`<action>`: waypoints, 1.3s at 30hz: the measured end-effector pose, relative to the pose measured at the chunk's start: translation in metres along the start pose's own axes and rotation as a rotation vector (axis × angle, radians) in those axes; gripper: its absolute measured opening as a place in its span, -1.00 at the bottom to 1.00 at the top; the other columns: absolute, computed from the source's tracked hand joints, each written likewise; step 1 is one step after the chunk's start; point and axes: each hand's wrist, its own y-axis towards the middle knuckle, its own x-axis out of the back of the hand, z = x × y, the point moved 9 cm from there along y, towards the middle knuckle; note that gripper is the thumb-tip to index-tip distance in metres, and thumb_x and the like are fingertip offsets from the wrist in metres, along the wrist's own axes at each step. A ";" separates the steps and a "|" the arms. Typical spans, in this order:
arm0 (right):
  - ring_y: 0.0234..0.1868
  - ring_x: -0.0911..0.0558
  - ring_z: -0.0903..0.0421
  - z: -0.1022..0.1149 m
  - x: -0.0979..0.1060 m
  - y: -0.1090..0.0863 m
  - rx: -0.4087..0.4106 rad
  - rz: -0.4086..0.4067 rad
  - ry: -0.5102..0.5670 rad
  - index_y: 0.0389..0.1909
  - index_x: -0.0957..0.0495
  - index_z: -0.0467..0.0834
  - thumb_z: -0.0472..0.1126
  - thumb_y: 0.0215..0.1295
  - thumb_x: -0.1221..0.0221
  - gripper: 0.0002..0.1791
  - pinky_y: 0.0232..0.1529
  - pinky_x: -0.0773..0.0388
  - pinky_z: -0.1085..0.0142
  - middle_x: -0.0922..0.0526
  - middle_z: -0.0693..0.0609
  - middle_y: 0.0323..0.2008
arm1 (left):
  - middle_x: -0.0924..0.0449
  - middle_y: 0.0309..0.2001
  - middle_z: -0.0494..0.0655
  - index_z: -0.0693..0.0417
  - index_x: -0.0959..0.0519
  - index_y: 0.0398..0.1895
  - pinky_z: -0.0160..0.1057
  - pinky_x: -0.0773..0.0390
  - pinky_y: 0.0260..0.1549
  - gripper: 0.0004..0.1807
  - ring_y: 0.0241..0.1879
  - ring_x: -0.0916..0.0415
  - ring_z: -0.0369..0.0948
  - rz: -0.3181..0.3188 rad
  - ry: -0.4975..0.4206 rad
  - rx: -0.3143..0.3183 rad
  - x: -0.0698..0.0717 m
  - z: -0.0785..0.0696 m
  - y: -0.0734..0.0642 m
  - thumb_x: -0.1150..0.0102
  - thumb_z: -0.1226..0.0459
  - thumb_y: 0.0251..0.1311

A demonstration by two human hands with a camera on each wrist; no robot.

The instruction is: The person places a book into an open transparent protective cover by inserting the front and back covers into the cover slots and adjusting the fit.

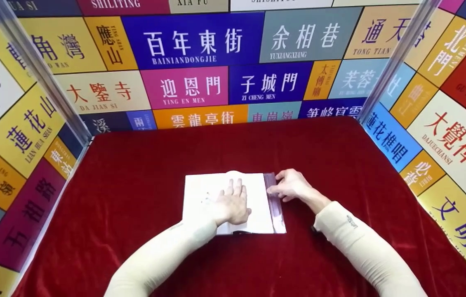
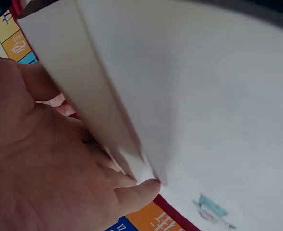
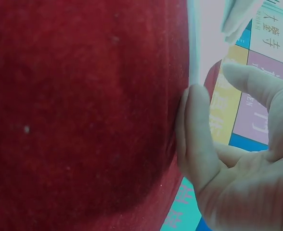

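An open book (image 1: 200,185) with white pages lies on the red cloth; small coloured marks dot its left page. My left hand (image 1: 233,204) rests over the middle of the book, fingers straight and pointing away from me. White paper (image 2: 218,96) rises beside that hand in the left wrist view. Along the book's right side runs a shiny purple strip (image 1: 275,206), perhaps a cover flap. My right hand (image 1: 295,185) touches its outer edge with the fingertips. In the right wrist view, a gap separates the thumb (image 3: 250,79) from the fingers (image 3: 199,130) at the edge.
Red velvet cloth (image 1: 142,161) covers the table around the book. Panels (image 1: 191,41) with colourful Chinese place-name signs stand at the back and both sides. Clear upright posts (image 1: 398,57) mark the rear corners.
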 end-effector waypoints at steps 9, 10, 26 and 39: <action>-0.52 -0.78 0.15 -0.001 -0.020 -0.001 -0.012 0.148 0.132 0.33 -0.46 -0.37 -0.37 0.40 -0.36 -0.47 -0.46 -0.80 0.29 -0.75 -0.06 -0.38 | 0.32 0.85 0.38 0.40 0.10 0.81 0.14 -0.14 0.81 -0.07 0.85 0.19 0.33 -0.061 -0.092 -0.090 0.009 0.006 0.001 0.11 -0.03 0.69; -0.52 -0.78 0.16 -0.001 -0.021 0.000 -0.012 0.154 0.141 0.32 -0.46 -0.36 -0.39 0.41 -0.33 -0.49 -0.46 -0.80 0.29 -0.74 -0.05 -0.40 | 0.31 0.84 0.42 0.42 0.10 0.81 0.13 -0.12 0.82 -0.08 0.84 0.18 0.34 -0.065 -0.112 -0.103 0.011 0.009 -0.001 0.10 0.00 0.69; -0.37 -0.81 0.11 0.005 -0.037 -0.003 -0.035 0.328 0.415 0.57 -0.34 -0.30 -0.27 0.69 -0.06 -0.47 -0.28 -0.81 0.25 -0.79 -0.06 -0.06 | 0.16 0.85 0.36 0.40 0.13 0.82 0.26 -0.12 0.79 0.04 0.85 0.11 0.28 -0.063 -0.249 -0.029 -0.015 0.050 0.021 0.01 -0.12 0.63; -0.16 -0.87 0.09 0.024 -0.047 -0.006 0.014 0.350 0.482 0.47 -0.48 -0.32 -0.26 0.68 -0.08 -0.54 -0.12 -0.87 0.09 -0.87 0.02 -0.16 | 0.20 0.86 0.31 0.30 0.11 0.84 0.35 -0.03 0.80 -0.04 0.85 0.23 0.34 -0.038 -0.232 0.011 -0.011 0.040 0.011 0.14 -0.12 0.67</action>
